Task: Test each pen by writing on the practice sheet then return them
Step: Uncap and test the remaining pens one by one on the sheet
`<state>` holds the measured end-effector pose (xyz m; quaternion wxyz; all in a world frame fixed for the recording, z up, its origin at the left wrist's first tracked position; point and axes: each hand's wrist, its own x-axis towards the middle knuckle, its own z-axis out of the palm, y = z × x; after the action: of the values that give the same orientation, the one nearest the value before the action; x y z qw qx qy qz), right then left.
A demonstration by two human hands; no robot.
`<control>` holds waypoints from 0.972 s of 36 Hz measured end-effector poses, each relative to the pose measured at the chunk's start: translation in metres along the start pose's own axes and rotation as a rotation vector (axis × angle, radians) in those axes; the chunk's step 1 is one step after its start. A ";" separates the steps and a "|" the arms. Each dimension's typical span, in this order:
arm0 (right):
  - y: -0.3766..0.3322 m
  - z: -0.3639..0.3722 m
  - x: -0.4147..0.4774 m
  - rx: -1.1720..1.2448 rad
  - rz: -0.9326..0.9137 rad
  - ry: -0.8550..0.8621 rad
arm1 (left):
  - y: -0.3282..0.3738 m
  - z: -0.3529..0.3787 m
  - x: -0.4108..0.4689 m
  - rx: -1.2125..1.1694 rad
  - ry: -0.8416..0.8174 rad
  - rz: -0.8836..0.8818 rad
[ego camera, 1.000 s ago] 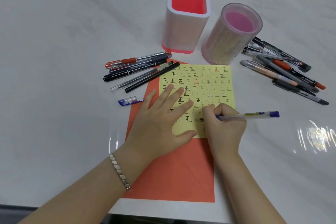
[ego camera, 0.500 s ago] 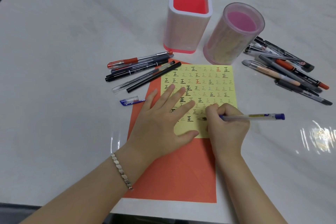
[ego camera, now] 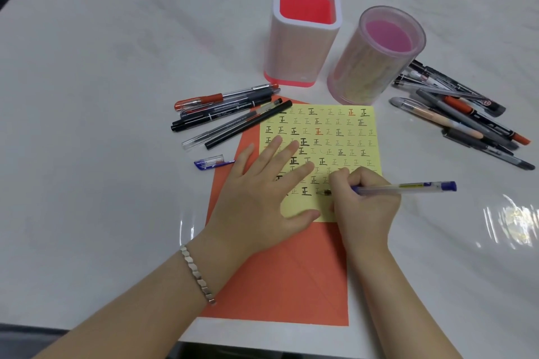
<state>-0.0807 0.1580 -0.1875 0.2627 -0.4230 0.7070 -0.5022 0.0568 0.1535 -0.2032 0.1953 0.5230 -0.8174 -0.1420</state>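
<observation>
Head view: right hand (ego camera: 364, 204) curled round a blue pen (ego camera: 408, 186), tip on the bottom rows of the yellow practice sheet (ego camera: 344, 125), tail pointing to 3 o'clock. Left hand (ego camera: 262, 195) flat, fingers straight and spread, pressing the sheet's 8 o'clock corner. Around the sheet: left pen pile (ego camera: 227, 114) at 10 o'clock, right pen pile (ego camera: 460, 116) at 2, square holder (ego camera: 303, 38) and round holder (ego camera: 376, 58) at 12, blue cap (ego camera: 210, 162) at 9.

Right hand (ego camera: 364, 201) moved very slightly to the right on the yellow sheet (ego camera: 344, 125), tip of the blue pen (ego camera: 408, 186) a little further along the bottom row, its back end slightly lower.
</observation>
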 end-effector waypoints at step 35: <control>-0.020 -0.026 0.007 0.137 0.047 -0.075 | -0.034 -0.047 -0.011 0.098 0.133 -0.070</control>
<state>-0.0980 0.1615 -0.1591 0.3290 -0.4057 0.6704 -0.5269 0.1096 0.1479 -0.1783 0.2183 0.5683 -0.7899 -0.0734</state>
